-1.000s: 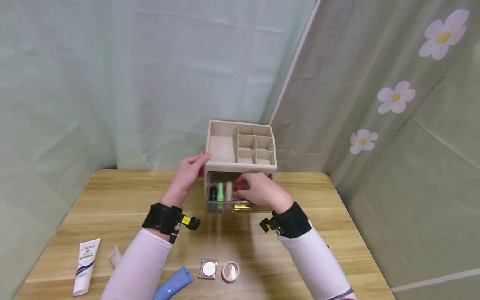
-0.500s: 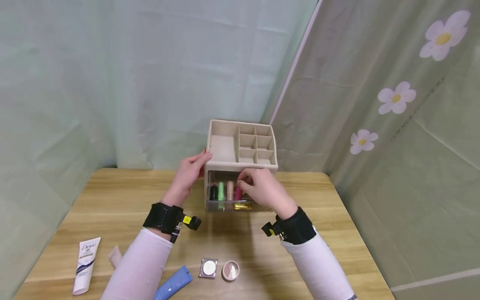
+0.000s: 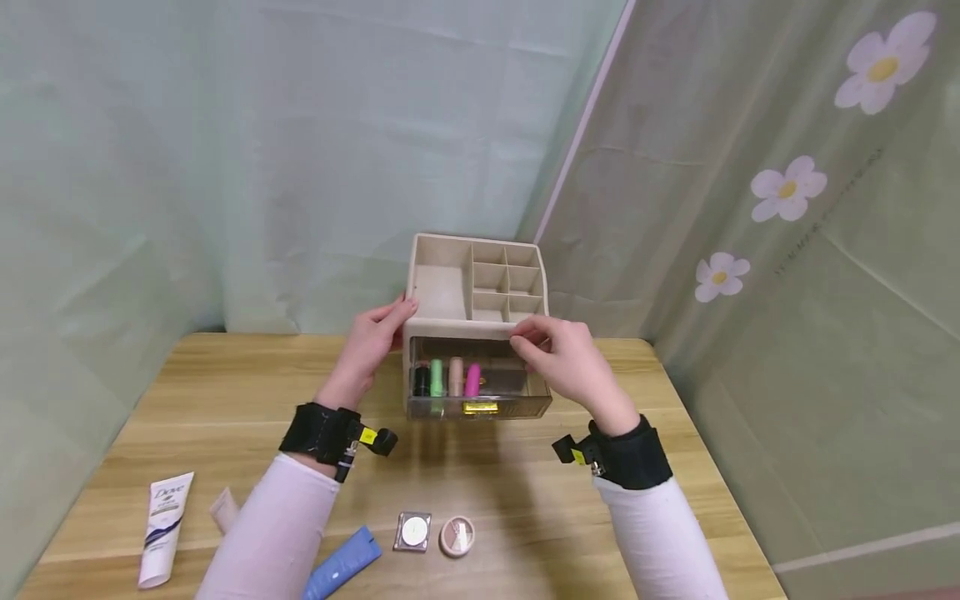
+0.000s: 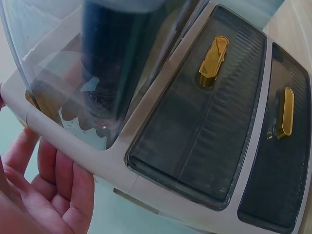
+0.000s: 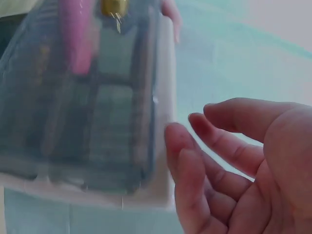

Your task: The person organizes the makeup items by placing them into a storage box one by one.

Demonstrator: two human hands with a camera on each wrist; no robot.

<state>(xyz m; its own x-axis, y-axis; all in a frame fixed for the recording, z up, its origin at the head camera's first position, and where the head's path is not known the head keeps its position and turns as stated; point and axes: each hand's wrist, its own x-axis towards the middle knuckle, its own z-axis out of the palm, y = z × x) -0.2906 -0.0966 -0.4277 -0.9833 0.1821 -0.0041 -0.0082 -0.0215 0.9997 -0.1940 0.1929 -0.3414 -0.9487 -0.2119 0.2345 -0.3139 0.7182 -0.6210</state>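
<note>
A beige cosmetics organizer (image 3: 442,283) stands at the back of the table with its clear top drawer (image 3: 525,407) pulled out. Inside the drawer stand a black tube (image 3: 422,382), a green tube (image 3: 437,379), a beige tube (image 3: 456,377) and a pink lipstick-like tube (image 3: 472,381), side by side. My left hand (image 3: 372,340) grips the organizer's left side, thumb at its upper edge; the left wrist view shows its curled fingers (image 4: 61,178) by that side. My right hand (image 3: 570,358) is at the drawer's right, loosely curled and holding nothing.
Two lower drawers with gold handles (image 4: 214,57) are closed. Near the front lie a white Dove tube (image 3: 165,529), a small pale tube (image 3: 224,510), a blue tube (image 3: 343,564), a square compact (image 3: 412,531) and a round compact (image 3: 457,536). Curtains hang behind.
My right hand has let go of the pink tube, which now stands in the drawer beside the beige one, and has moved up and right. My left hand keeps its place on the organizer.
</note>
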